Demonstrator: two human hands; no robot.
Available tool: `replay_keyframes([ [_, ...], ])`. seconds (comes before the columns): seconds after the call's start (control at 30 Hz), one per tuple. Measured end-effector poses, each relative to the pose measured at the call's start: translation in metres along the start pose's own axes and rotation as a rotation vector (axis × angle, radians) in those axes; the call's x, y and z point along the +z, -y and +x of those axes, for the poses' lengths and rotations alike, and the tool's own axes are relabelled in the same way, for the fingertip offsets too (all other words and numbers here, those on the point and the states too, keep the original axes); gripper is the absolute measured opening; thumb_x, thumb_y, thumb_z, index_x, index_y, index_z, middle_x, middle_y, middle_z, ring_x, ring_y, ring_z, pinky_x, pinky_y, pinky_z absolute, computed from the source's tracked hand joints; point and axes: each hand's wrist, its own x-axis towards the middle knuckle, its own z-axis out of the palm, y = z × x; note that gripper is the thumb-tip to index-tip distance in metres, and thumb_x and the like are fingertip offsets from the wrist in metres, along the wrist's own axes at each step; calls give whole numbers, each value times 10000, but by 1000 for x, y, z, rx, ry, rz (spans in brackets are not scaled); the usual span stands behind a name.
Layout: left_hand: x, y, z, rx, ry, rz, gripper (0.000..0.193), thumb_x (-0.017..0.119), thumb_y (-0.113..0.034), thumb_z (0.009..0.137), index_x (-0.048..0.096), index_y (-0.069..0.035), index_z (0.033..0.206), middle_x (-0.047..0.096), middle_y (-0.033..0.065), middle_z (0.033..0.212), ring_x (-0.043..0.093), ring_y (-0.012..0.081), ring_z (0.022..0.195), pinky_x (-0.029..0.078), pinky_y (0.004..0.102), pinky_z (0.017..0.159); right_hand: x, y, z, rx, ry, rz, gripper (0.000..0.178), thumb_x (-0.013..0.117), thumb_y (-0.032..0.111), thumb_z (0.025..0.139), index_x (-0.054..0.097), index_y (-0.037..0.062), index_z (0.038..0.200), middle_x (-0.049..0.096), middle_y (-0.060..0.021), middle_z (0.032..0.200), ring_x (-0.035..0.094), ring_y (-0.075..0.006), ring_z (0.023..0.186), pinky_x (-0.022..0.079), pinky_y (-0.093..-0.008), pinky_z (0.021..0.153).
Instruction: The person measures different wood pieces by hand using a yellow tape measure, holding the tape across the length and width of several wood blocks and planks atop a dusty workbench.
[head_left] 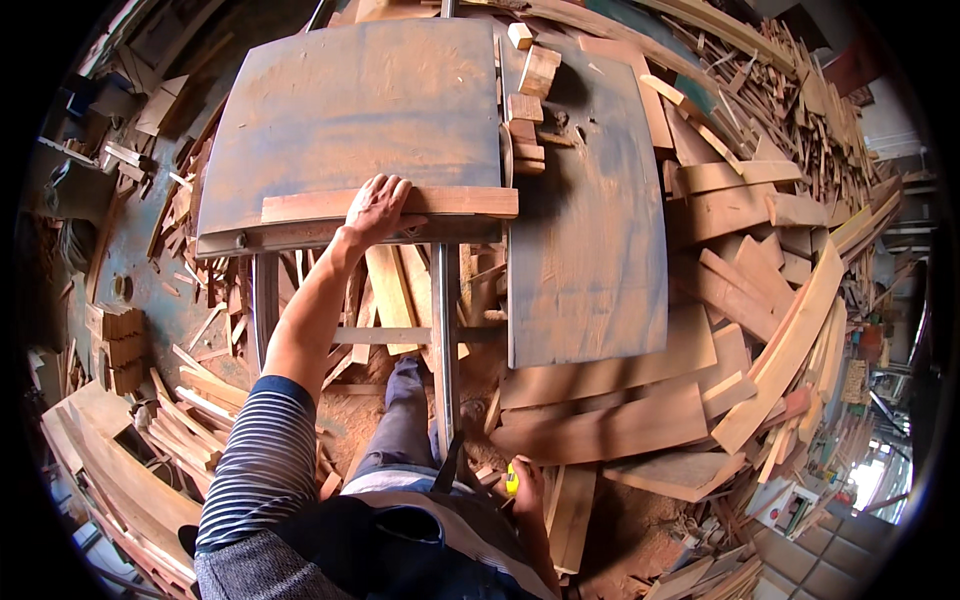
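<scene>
My left hand (380, 208) reaches forward and is closed over a long, narrow strip of wood (460, 201). The strip lies crosswise along the near edge of a large, dusty metal table plate (360, 100), its right end jutting just past the plate's edge. Low by my waist, my right hand (528, 490) is closed round a small bright yellow object (513, 479); its kind is mostly hidden by the fingers. To the right of the plate, across a narrow gap, is a second metal table surface (590, 260).
Several wood blocks (538, 72) sit beside the gap between the plates. Metal rails (446, 340) run under the left plate towards me. Boards and offcuts (610, 425) lie heaped on the right, with more wood (200, 420) on the left. Sawdust covers the floor near my feet.
</scene>
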Motion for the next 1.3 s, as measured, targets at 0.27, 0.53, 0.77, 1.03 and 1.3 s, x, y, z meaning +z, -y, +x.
replay_keyframes([
  [0.27, 6, 42, 58, -41, 25, 44, 654, 730, -604, 848, 606, -22, 1120, 635, 153, 1097, 597, 346, 1066, 478, 457, 984, 15, 18, 4, -62, -21, 4, 292, 711, 226, 970, 653, 62, 1204, 646, -80, 1036, 698, -217, 773, 591, -333, 626],
  [0.53, -6, 19, 35, -124, 212, -25, 789, 734, -678, 812, 612, 5, 1188, 641, 188, 1165, 576, 334, 1140, 443, 450, 1049, -1, 14, 0, -136, -24, -58, 279, 690, 231, 986, 648, 59, 1201, 626, -76, 1018, 680, -197, 800, 581, -330, 636],
  [0.77, -34, -49, -29, -230, 615, -117, 833, 845, -620, 718, 642, -34, 1274, 621, 180, 1262, 537, 306, 1218, 450, 470, 1055, 1, 15, -4, -139, 50, -68, 368, 693, 265, 977, 636, 30, 1255, 651, -95, 1054, 697, -207, 819, 592, -328, 630],
  [1.03, -40, -119, -123, -83, 453, -145, 634, 892, -473, 688, 651, -40, 1083, 694, 149, 1086, 631, 343, 1066, 495, 470, 956, -13, 4, 2, -178, 42, -34, 420, 742, 326, 930, 666, 39, 1227, 680, -73, 1069, 655, -178, 894, 560, -302, 684],
  [1.3, -112, -156, -107, -203, 384, -234, 651, 870, -546, 755, 669, -62, 1140, 746, 178, 877, 746, 326, 801, 601, 467, 733, -52, -35, 28, -220, 72, -97, 363, 734, 302, 947, 666, 32, 1180, 656, -72, 909, 644, -163, 693, 550, -312, 547],
])
